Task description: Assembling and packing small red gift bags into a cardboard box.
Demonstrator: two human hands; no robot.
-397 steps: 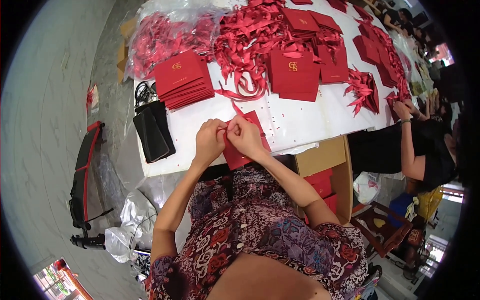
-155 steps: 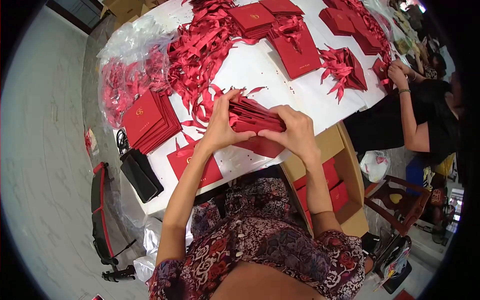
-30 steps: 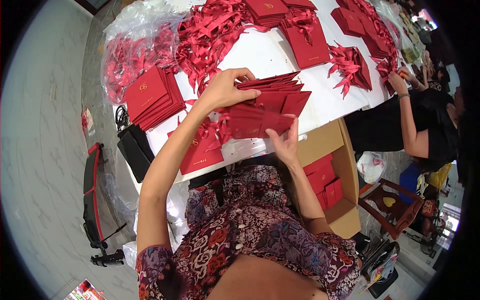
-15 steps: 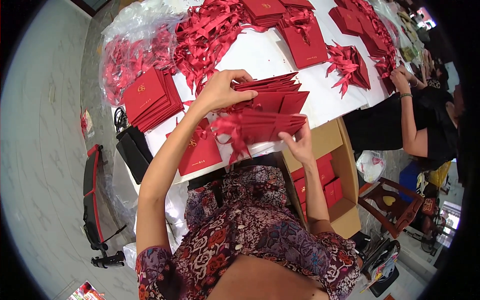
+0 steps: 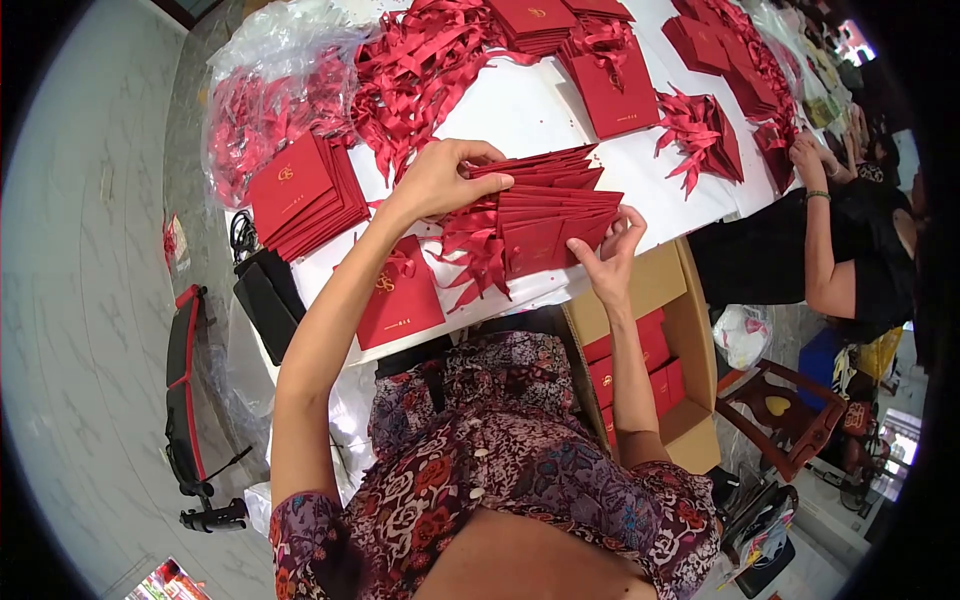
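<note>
Small red paper bags with satin ribbon ties stand in a thick bundle (image 5: 545, 240) near the table's front edge. My right hand (image 5: 608, 262) grips the bundle's right side, thumb on its front face and fingers around the edge. Behind it is a second row of red bags (image 5: 550, 168). My left hand (image 5: 445, 182) pinches the left end of that row between thumb and fingers; some fingertips are hidden behind the bags. Red ribbon ends (image 5: 478, 255) hang from the bundle's left side. A single red bag (image 5: 402, 305) lies flat beside my left forearm.
On the white-covered table (image 5: 505, 95) are a red bag stack (image 5: 305, 195), a ribbon heap (image 5: 420, 70) and a clear plastic sack (image 5: 275, 120). An open carton (image 5: 700, 370) holding red items stands below, right. Another person's hand (image 5: 812, 160) is at the far right.
The front bundle has come up and slightly right against the row behind, and its ribbons have swung to rest. My right hand rose with it; my left hand stayed almost still.
</note>
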